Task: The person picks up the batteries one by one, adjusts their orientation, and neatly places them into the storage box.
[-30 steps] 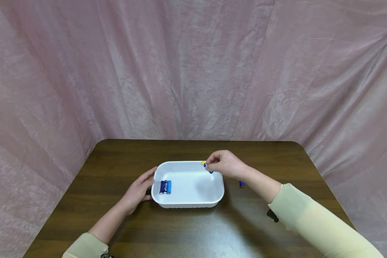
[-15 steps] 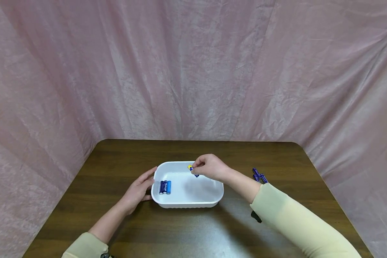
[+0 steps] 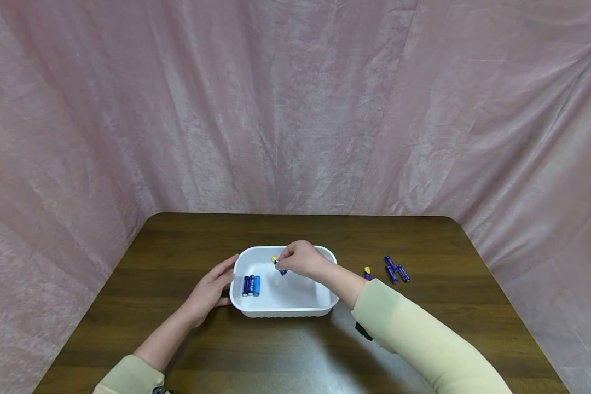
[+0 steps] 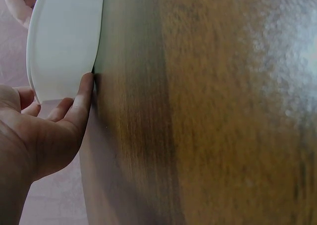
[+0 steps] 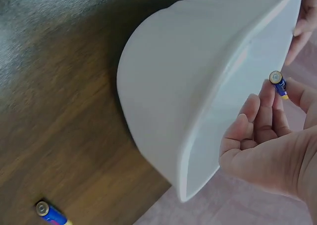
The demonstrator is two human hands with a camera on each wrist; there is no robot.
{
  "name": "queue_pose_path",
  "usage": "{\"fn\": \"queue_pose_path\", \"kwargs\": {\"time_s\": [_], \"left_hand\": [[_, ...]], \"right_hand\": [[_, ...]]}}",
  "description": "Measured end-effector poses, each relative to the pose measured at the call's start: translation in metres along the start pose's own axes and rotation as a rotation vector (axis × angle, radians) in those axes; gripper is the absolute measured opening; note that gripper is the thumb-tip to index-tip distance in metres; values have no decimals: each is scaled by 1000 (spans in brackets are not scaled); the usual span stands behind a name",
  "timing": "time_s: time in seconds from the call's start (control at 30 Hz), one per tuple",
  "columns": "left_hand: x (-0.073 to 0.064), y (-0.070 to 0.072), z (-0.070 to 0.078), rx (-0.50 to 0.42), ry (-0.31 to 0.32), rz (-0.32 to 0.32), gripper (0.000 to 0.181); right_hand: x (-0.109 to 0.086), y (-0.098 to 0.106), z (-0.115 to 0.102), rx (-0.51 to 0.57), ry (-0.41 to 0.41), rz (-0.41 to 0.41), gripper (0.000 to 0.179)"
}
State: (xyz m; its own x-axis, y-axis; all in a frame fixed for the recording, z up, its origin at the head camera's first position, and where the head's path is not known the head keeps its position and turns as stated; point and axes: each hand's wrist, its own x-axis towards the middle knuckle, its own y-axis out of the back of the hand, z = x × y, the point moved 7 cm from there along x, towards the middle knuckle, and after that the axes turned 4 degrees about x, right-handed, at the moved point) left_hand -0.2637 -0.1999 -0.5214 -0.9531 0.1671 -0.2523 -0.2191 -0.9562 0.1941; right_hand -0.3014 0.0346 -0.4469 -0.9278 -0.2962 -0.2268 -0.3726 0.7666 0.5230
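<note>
My right hand (image 3: 302, 259) pinches a blue battery with a yellow end (image 5: 278, 84) between thumb and fingertips, over the inside of a white plastic tray (image 3: 295, 313). Its silver-ringed end faces the camera in the right wrist view. Three batteries lie side by side at the tray's left end: two dark blue, and one lighter blue battery (image 3: 256, 285) on the right. My left hand (image 3: 208, 293) lies against the tray's left end, fingers fairly straight. Up close in the left wrist view, its fingertips touch the outer wall of the tray.
To the right of the tray, three dark blue batteries (image 3: 391, 273) lie close together on the brown wooden table (image 3: 192, 235). Nearer the tray is a single yellow-ended battery (image 3: 367, 272), partly hidden behind the right sleeve (image 3: 413, 334). A pink curtain (image 3: 295, 109) hangs behind the table.
My right hand has carried the pinched battery leftward and a little nearer, from the tray's right rim to around its middle. The batteries on the right have come into sight. The left hand stays put.
</note>
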Motion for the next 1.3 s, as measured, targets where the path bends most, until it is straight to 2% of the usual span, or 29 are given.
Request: {"fn": "queue_pose_path", "kwargs": {"time_s": [0.27, 0.67, 0.97, 1.3], "left_hand": [[1, 1, 0, 0, 0, -5, 50], [1, 0, 0, -11, -4, 3, 50], [1, 0, 2, -26, -27, -12, 50], [0, 0, 1, -23, -21, -10, 50]], "right_hand": [[8, -18, -3, -144, -26, 19, 13], [25, -47, 12, -289, -139, 11, 22], [23, -55, 6, -302, -137, 17, 19], [20, -58, 0, -293, -152, -2, 16]]}}
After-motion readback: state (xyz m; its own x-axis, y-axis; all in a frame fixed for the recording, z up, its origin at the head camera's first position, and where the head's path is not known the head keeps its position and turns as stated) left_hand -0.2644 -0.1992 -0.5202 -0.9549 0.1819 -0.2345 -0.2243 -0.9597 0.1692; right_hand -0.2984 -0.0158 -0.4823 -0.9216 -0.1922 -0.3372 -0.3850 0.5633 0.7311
